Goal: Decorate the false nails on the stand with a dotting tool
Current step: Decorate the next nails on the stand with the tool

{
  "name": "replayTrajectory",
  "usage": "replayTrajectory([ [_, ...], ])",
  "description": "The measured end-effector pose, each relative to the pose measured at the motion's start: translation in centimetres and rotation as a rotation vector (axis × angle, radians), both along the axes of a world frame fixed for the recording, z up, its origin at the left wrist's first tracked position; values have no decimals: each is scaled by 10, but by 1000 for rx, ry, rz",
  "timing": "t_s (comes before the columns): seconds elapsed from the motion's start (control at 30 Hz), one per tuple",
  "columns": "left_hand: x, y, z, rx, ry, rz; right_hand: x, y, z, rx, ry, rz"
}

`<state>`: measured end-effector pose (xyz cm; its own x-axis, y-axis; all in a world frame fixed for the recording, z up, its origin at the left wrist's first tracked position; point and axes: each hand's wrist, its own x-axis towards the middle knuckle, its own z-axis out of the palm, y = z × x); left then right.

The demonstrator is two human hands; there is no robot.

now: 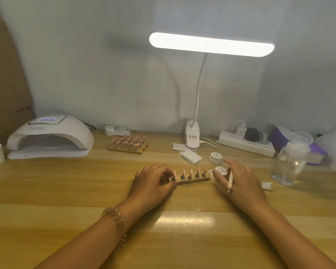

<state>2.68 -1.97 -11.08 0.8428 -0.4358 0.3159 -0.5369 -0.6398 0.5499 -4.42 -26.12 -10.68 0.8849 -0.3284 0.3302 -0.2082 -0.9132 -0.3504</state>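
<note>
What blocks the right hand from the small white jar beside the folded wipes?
Likely nothing, so yes: only wooden table separates right hand and small white jar, though its fingers hold a dotting tool.

A white curing lamp [50, 136] sits well beyond the left fingers [159, 170]. Just past the right fingers [233, 164] stand a small jar [215, 158] and folded wipes [190, 156], with a clear bottle [291, 164] farther right.
</note>
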Motion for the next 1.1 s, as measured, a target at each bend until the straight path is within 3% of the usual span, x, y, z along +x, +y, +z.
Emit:
replayTrajectory([
  [0.1,2,9,1,-76,14,30,-7,-4,8,91,-148,-5],
  [0.17,6,16,2,-145,48,62,-15,-7,8,-14,-261,7],
  [0.3,9,23,3,-294,141,55,-21,-14,-1,-293,-119,10],
  [0.57,-9,17,5,-315,167,-67,-16,-13,1,-315,87,-20],
  [0.63,-14,13,7,-310,177,-94,-28,-12,4,-215,6,27],
  [0.7,-19,8,8,-306,191,-139,-45,-9,10,80,-73,167],
  [0.8,-27,-5,11,-273,188,-247,-73,-3,20,464,-43,340],
  [1.1,-58,-84,13,-262,127,-437,-144,-48,37,673,-131,141],
])
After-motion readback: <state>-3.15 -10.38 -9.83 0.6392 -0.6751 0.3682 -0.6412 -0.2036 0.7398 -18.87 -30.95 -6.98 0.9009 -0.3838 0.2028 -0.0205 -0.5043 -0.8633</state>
